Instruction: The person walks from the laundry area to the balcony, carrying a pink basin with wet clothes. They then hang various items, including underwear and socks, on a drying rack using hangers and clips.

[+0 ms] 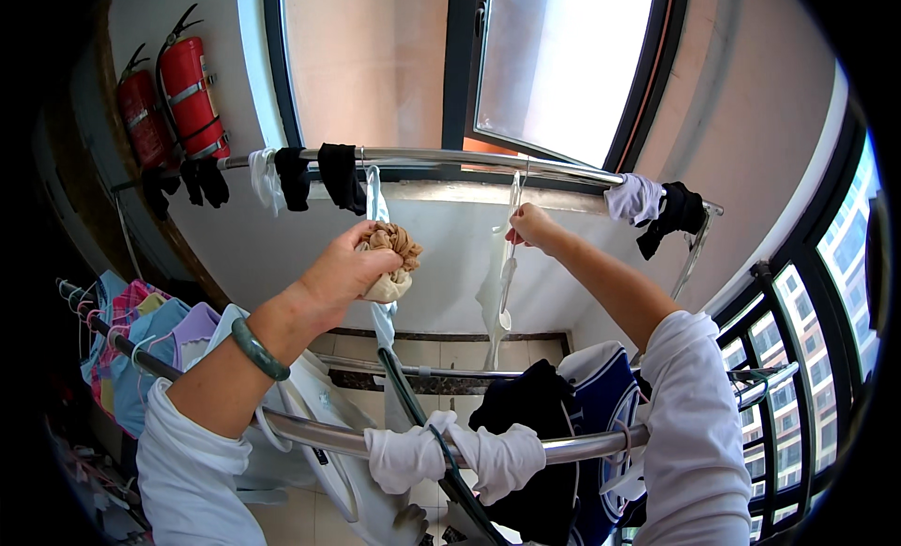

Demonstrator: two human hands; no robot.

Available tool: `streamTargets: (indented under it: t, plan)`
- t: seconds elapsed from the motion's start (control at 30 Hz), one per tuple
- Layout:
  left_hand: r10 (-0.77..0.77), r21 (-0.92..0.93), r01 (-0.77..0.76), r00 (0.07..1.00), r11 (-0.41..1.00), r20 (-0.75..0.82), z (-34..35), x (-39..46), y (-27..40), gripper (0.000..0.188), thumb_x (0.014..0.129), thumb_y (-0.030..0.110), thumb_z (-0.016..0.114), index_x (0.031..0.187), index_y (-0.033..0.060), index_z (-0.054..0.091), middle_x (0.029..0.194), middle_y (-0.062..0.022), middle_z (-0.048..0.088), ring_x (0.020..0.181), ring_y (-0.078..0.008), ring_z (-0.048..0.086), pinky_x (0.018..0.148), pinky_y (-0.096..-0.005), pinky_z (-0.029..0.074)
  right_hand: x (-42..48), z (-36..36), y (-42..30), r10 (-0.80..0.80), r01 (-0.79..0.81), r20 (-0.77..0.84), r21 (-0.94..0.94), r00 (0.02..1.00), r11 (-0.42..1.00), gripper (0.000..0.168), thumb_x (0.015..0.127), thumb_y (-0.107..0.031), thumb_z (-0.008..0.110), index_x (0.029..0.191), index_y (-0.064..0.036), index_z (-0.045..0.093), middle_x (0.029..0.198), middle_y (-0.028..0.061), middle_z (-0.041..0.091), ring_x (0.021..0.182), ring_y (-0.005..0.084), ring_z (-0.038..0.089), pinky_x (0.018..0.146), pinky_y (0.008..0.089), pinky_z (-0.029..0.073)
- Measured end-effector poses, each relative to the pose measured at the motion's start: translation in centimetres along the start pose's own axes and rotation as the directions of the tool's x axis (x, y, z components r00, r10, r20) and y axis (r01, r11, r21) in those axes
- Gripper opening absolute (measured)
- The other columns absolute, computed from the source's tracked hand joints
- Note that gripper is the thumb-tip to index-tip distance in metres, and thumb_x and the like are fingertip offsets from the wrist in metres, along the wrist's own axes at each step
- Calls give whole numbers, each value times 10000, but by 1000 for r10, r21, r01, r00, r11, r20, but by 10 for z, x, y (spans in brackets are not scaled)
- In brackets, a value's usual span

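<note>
My left hand [345,268], with a green bangle on its wrist, is closed around a bunch of tan and cream cloth [395,247], knotted or rolled up. Behind it a light blue strip of cloth [383,324] hangs from a hook on the far metal rail [422,155]. Further right, my right hand [535,227] pinches the upper edge of a thin white garment [493,286], seen nearly edge-on. That garment hangs from the same rail by a thin hook. Whether the fingers grip cloth or hanger is partly hidden.
A nearer rail [324,433] carries white socks [408,458], a black garment [524,419] and a navy garment [602,398]. Black socks [339,176] and a lilac cloth [633,198] drape the far rail. Clothes on hangers [158,335] crowd the left. Fire extinguishers [190,89] stand by the wall.
</note>
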State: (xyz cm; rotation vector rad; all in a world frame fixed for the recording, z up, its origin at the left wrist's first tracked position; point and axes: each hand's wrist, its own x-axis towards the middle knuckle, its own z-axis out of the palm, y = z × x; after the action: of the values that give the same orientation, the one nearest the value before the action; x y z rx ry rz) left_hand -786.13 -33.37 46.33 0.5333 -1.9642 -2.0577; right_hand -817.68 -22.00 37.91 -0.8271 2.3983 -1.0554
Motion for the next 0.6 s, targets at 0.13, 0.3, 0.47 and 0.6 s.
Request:
streamTargets:
  t: [0.13,0.3,0.47,0.6]
  plan:
    - [-2,28,2,1000,1000,-2,2,-3,2,363,727,66,549,1073,25,449,962,-64,550,851,-145,572,698,-278,495,-28,-6,-22,135,-120,82,-172,987,978,384,832,-287,474,1123,-39,434,946,148,598,735,178,601,601,324,464]
    - [3,32,-4,1000,999,8,6,-4,5,361,732,80,554,1076,34,453,956,-64,555,833,-144,577,671,-286,499,-52,-32,-44,-164,197,110,-566,980,800,591,822,-327,519,1259,22,328,1208,250,441,1058,309,505,862,386,416]
    - [-15,-52,18,998,998,56,5,-10,5,433,748,113,561,1145,31,408,996,-78,550,852,-159,575,681,-298,501,-106,-41,-120,-136,298,381,-407,915,864,454,852,-312,494,1227,-68,418,1141,177,504,1031,248,517,849,346,422]
    - [28,-166,-2,988,986,150,3,-10,6,406,783,154,563,1143,53,406,1024,-65,532,884,-156,558,682,-315,495,-161,-17,-165,-244,362,574,-98,781,927,423,834,-296,521,1182,-63,454,1034,98,561,914,157,562,762,283,459]
